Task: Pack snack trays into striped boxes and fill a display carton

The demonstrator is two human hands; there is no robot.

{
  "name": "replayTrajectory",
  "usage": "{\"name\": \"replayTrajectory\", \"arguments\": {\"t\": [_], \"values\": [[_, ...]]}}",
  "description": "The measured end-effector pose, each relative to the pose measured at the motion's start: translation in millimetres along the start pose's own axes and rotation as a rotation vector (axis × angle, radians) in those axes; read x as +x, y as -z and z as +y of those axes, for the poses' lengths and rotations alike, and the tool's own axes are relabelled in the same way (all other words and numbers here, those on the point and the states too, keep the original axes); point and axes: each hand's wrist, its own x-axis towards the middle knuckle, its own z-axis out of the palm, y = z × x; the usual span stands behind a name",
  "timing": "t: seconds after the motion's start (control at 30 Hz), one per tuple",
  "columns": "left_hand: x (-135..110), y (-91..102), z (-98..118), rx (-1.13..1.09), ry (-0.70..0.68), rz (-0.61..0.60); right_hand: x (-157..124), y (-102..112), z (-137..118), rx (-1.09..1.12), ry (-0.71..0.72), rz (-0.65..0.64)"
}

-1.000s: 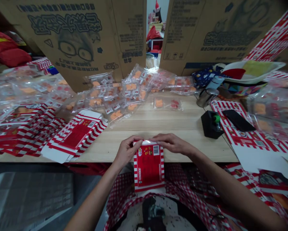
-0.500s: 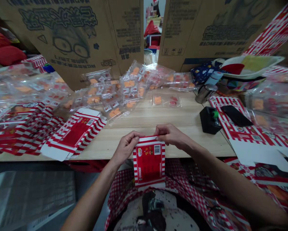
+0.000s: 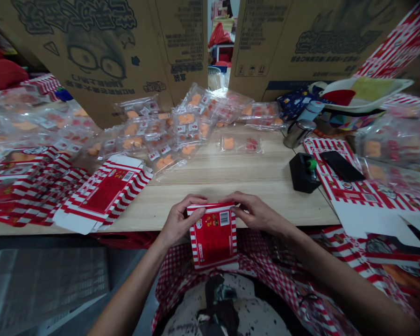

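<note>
A small red-and-white striped carton (image 3: 214, 238) with a barcode stands upright over my lap at the near edge of the wooden table (image 3: 231, 179). My left hand (image 3: 179, 221) grips its upper left corner, thumb on the front face. My right hand (image 3: 255, 213) holds the upper right corner, fingers curled over the closed top flap. Both hands are closed on the carton.
Flat striped cartons (image 3: 103, 192) are stacked at the left. Clear packets of orange and red pieces (image 3: 181, 128) cover the back of the table. A black tape dispenser (image 3: 303, 171), a phone (image 3: 342, 165) and a metal cup (image 3: 298, 133) sit at the right. Big cardboard boxes (image 3: 101, 51) stand behind.
The carton's top flap, open with a clear packet showing a second ago, is now folded shut. Both hands have moved down slightly and grip the top corners.
</note>
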Motion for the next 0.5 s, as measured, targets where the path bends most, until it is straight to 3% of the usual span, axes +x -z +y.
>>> {"name": "replayTrajectory", "arguments": {"t": [0.1,0.2,0.33,0.5], "values": [[1,-5.1,8,-0.05,0.096,0.045,-7,-7,3,0.058,-0.003,0.148],[0,-12.9,18,-0.205,0.181,0.045,-10,-6,1,0.13,-0.041,0.128],[0,-21.9,35,-0.308,0.256,0.0,-8,11,-14,0.283,-0.121,-0.045],[-6,-24.1,55,-0.238,0.247,-0.035,5,35,-31,0.397,-0.285,-0.395]]}}
